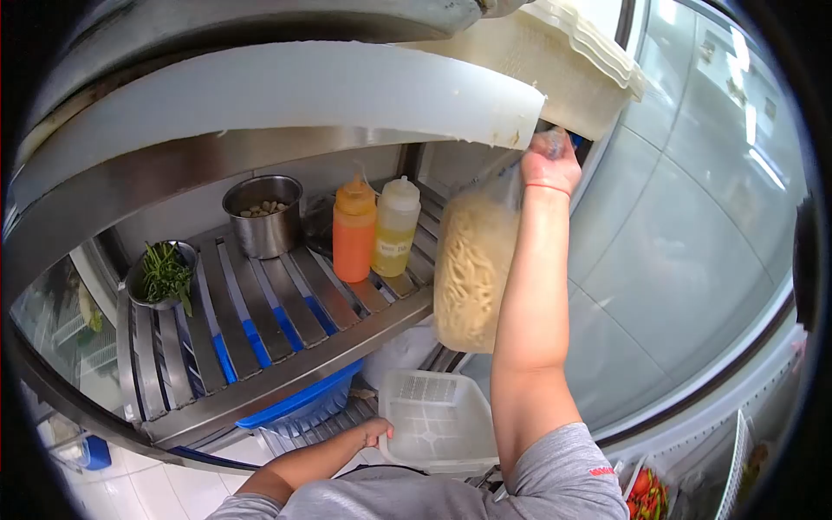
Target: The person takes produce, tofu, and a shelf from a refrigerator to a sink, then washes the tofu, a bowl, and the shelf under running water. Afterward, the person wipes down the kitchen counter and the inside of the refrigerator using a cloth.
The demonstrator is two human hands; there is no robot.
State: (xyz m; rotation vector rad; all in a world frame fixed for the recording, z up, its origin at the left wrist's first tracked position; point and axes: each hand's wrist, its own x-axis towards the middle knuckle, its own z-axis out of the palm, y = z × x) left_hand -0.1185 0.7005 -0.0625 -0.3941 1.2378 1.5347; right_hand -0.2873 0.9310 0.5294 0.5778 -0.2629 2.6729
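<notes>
Right hand (553,160) gripping bag (472,277); bottle label (392,249) unreadable.

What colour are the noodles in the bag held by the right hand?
The noodles are pale yellow, showing best in the head view.

Grey short-sleeved top (390,501), small red marking (601,471) on right sleeve (555,455), thin orange-red band (548,187) around right wrist (546,196), left hand (374,431) and right hand (553,165) bare

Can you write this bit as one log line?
left hand: holds white basket | right hand: holds noodle bag | shelf: orange bottle, steel pot
</notes>
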